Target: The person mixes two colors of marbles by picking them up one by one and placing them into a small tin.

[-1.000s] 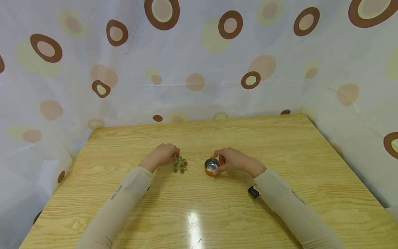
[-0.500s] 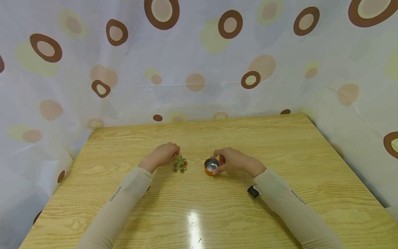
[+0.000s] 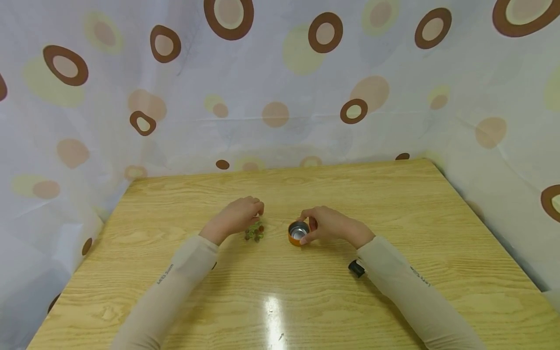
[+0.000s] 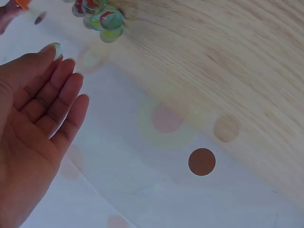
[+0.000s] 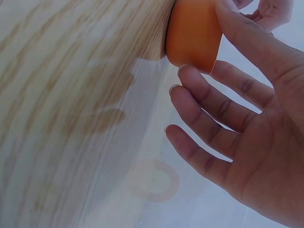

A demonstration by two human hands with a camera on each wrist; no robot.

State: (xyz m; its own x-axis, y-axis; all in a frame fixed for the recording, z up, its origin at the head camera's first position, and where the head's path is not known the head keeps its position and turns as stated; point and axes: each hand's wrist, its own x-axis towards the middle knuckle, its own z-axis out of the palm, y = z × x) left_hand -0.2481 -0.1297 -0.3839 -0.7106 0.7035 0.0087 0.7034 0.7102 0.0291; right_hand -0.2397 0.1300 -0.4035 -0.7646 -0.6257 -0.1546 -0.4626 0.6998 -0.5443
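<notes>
Glass marbles [image 3: 255,234] with green and reddish swirls lie in a small cluster on the table, left of centre. Over the far side of this cluster is my left hand [image 3: 239,216], thumb and forefinger together. A pale greenish, shiny marble [image 4: 58,50] shows at the thumb tip in the left wrist view, mostly hidden by the fingers. To the right stands a small round cup [image 3: 294,241], orange outside and bare metal inside. My right hand [image 3: 333,225] grips its rim and wall between thumb and fingers; the orange wall [image 5: 194,35] fills the top of the right wrist view.
The wood-grain table [image 3: 280,277] reaches back to a patterned curtain [image 3: 245,97] with brown and beige rings, which also hangs along both sides. A black wrist device [image 3: 356,269] shows under the right sleeve.
My left hand has risen off the marbles and shifted right, towards the cup, now covering part of the cluster. My right hand and the cup have stayed in place.
</notes>
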